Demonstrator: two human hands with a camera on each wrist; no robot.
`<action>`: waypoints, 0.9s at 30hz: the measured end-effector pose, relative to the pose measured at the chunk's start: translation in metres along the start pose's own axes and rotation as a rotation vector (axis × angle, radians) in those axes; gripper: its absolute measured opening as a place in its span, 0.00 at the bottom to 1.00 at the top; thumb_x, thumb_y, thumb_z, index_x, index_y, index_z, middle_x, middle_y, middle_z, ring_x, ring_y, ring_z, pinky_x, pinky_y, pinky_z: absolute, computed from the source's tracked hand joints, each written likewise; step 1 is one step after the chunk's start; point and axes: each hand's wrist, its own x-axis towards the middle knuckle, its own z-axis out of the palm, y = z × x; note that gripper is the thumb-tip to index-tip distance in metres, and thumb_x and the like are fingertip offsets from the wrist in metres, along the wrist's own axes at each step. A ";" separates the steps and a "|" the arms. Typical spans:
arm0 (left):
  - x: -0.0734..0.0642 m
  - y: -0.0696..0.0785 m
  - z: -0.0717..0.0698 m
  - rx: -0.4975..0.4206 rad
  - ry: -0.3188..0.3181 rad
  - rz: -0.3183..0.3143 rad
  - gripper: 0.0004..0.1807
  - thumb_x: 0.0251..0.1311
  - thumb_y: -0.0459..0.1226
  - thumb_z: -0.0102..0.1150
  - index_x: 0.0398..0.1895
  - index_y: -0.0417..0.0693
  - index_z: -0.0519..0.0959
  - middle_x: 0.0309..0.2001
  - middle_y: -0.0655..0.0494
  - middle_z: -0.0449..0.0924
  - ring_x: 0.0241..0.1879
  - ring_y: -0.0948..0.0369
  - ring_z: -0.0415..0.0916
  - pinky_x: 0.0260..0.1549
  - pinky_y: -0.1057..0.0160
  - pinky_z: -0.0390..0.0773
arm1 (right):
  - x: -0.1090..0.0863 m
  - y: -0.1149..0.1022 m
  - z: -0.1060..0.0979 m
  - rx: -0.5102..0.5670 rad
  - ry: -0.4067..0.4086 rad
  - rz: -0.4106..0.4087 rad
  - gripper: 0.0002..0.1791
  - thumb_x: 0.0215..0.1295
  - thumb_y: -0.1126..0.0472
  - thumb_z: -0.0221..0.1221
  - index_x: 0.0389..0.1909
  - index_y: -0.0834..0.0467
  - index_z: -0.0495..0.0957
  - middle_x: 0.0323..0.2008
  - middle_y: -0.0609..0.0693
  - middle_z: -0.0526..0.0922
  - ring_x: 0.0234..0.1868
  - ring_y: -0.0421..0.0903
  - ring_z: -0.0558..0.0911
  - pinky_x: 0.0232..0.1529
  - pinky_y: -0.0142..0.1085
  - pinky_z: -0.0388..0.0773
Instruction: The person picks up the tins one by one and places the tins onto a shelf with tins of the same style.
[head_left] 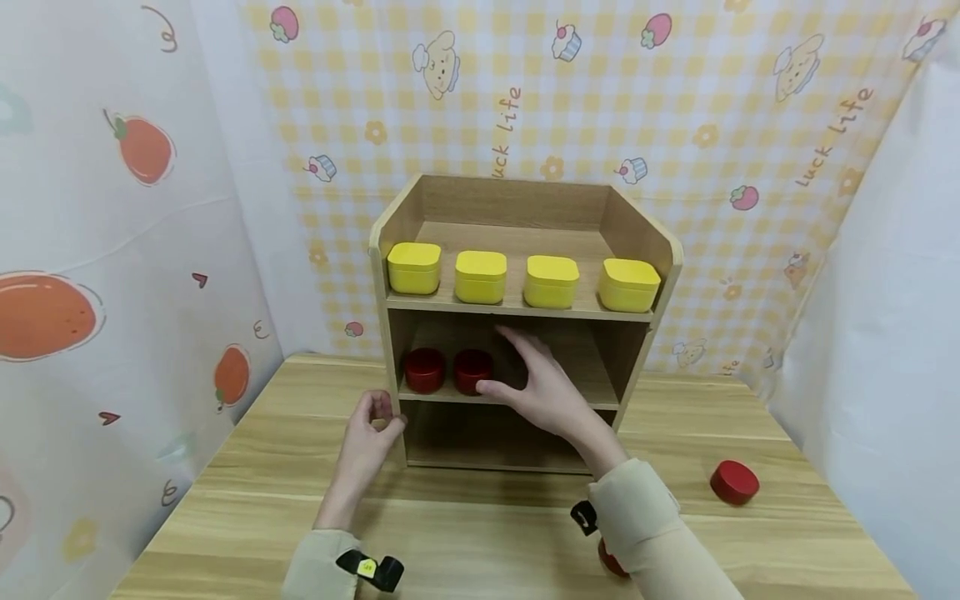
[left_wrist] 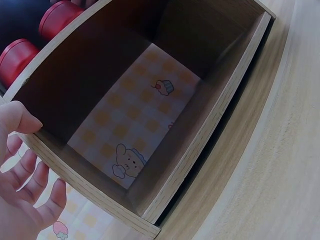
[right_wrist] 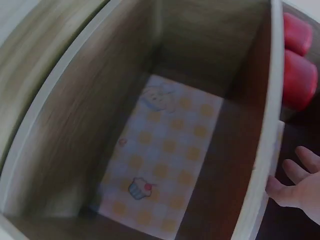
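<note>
A wooden shelf unit [head_left: 510, 312] stands on the table. My left hand [head_left: 372, 433] grips the edge of its left side panel [left_wrist: 100, 197], thumb at the front edge and fingers on the outside. Two round red tins, a left one [head_left: 424, 371] and a right one [head_left: 473, 371], stand on the middle shelf. My right hand [head_left: 543, 387] reaches into that middle level, just right of the tins, fingers spread and holding nothing. In the right wrist view, its thumb [right_wrist: 281, 192] lies at the middle board's front edge, apart from the nearer tin [right_wrist: 299, 80].
Several yellow lidded boxes [head_left: 481, 277] line the top shelf's front. One red tin [head_left: 735, 482] lies on the table [head_left: 795, 533] at right; another [head_left: 611, 560] is partly hidden by the right sleeve. Patterned cloth [head_left: 465, 125] hangs behind; white cloth hangs at both sides.
</note>
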 end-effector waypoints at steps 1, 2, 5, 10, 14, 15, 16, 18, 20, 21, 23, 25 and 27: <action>0.000 0.000 0.000 -0.002 0.001 -0.001 0.15 0.57 0.26 0.59 0.46 0.42 0.68 0.42 0.50 0.66 0.45 0.57 0.66 0.35 0.68 0.72 | -0.003 -0.001 -0.002 0.009 0.013 -0.001 0.46 0.55 0.33 0.63 0.73 0.40 0.58 0.71 0.46 0.60 0.71 0.49 0.58 0.66 0.51 0.59; -0.001 0.002 0.000 -0.003 -0.001 -0.006 0.15 0.57 0.26 0.58 0.46 0.41 0.67 0.42 0.50 0.66 0.45 0.57 0.66 0.36 0.68 0.72 | -0.006 -0.002 -0.003 0.015 0.025 -0.010 0.45 0.56 0.33 0.63 0.73 0.41 0.59 0.70 0.46 0.61 0.71 0.48 0.59 0.66 0.52 0.60; -0.005 0.014 0.000 -0.002 -0.007 -0.016 0.14 0.57 0.25 0.57 0.45 0.40 0.67 0.42 0.49 0.66 0.45 0.56 0.65 0.36 0.68 0.71 | -0.017 -0.004 -0.007 0.021 0.064 -0.043 0.41 0.58 0.37 0.64 0.71 0.44 0.63 0.69 0.47 0.63 0.69 0.49 0.61 0.65 0.52 0.61; -0.014 0.037 -0.001 0.009 -0.012 -0.022 0.13 0.57 0.23 0.56 0.44 0.37 0.67 0.41 0.48 0.66 0.44 0.55 0.65 0.33 0.69 0.71 | -0.037 -0.003 -0.010 0.027 0.125 -0.076 0.36 0.60 0.42 0.65 0.68 0.47 0.68 0.69 0.51 0.63 0.69 0.52 0.62 0.62 0.57 0.63; -0.013 0.036 -0.001 0.002 -0.014 -0.037 0.14 0.57 0.24 0.56 0.45 0.38 0.67 0.41 0.48 0.66 0.45 0.55 0.65 0.32 0.68 0.71 | -0.054 0.003 -0.013 0.114 0.156 -0.042 0.30 0.62 0.46 0.65 0.65 0.47 0.71 0.68 0.52 0.65 0.68 0.51 0.63 0.60 0.58 0.64; -0.011 0.031 -0.001 -0.002 -0.014 -0.034 0.14 0.57 0.24 0.56 0.45 0.39 0.67 0.42 0.48 0.66 0.45 0.56 0.66 0.31 0.68 0.71 | -0.058 0.006 -0.014 0.141 0.161 -0.031 0.29 0.63 0.48 0.65 0.64 0.47 0.71 0.67 0.52 0.66 0.67 0.50 0.64 0.60 0.57 0.64; -0.009 0.025 -0.001 -0.005 -0.013 -0.028 0.14 0.58 0.25 0.57 0.45 0.39 0.67 0.42 0.48 0.66 0.45 0.56 0.65 0.31 0.68 0.71 | -0.063 0.007 -0.015 0.165 0.168 -0.026 0.28 0.63 0.49 0.65 0.64 0.47 0.71 0.66 0.52 0.67 0.67 0.50 0.65 0.60 0.56 0.65; -0.004 0.013 -0.001 -0.009 -0.012 -0.026 0.15 0.58 0.26 0.57 0.46 0.41 0.67 0.43 0.49 0.66 0.46 0.56 0.65 0.32 0.68 0.72 | -0.072 0.012 -0.015 0.202 0.184 -0.013 0.27 0.64 0.53 0.65 0.63 0.49 0.72 0.65 0.51 0.68 0.66 0.48 0.66 0.60 0.53 0.66; -0.001 0.004 -0.001 -0.012 -0.010 -0.021 0.15 0.59 0.27 0.58 0.47 0.42 0.67 0.44 0.49 0.66 0.46 0.56 0.66 0.32 0.67 0.72 | -0.080 0.016 -0.016 0.213 0.196 0.008 0.27 0.64 0.54 0.64 0.64 0.52 0.72 0.64 0.50 0.69 0.66 0.47 0.67 0.60 0.51 0.66; 0.001 0.000 -0.001 -0.010 -0.009 -0.014 0.15 0.59 0.28 0.58 0.47 0.43 0.67 0.44 0.50 0.66 0.46 0.56 0.66 0.31 0.68 0.72 | -0.085 0.018 -0.016 0.216 0.205 0.020 0.27 0.64 0.55 0.65 0.64 0.53 0.72 0.64 0.49 0.70 0.65 0.46 0.67 0.60 0.49 0.67; 0.001 0.001 -0.001 -0.007 -0.009 -0.020 0.15 0.59 0.27 0.58 0.47 0.43 0.66 0.43 0.49 0.66 0.46 0.56 0.66 0.31 0.68 0.72 | -0.095 0.021 -0.016 0.227 0.232 0.048 0.27 0.63 0.56 0.65 0.63 0.56 0.72 0.61 0.48 0.72 0.63 0.44 0.68 0.59 0.45 0.68; 0.000 0.006 -0.001 -0.012 -0.013 -0.026 0.15 0.59 0.27 0.58 0.47 0.42 0.67 0.43 0.49 0.66 0.45 0.56 0.65 0.30 0.68 0.72 | -0.106 0.025 -0.015 0.233 0.255 0.092 0.27 0.63 0.57 0.66 0.62 0.55 0.73 0.59 0.48 0.73 0.61 0.42 0.69 0.58 0.41 0.70; -0.003 0.014 -0.001 -0.010 -0.024 -0.028 0.15 0.58 0.26 0.57 0.46 0.41 0.67 0.42 0.48 0.66 0.45 0.56 0.65 0.29 0.68 0.71 | -0.117 0.029 -0.014 0.241 0.285 0.128 0.26 0.63 0.58 0.66 0.61 0.55 0.73 0.58 0.48 0.74 0.59 0.41 0.70 0.56 0.37 0.71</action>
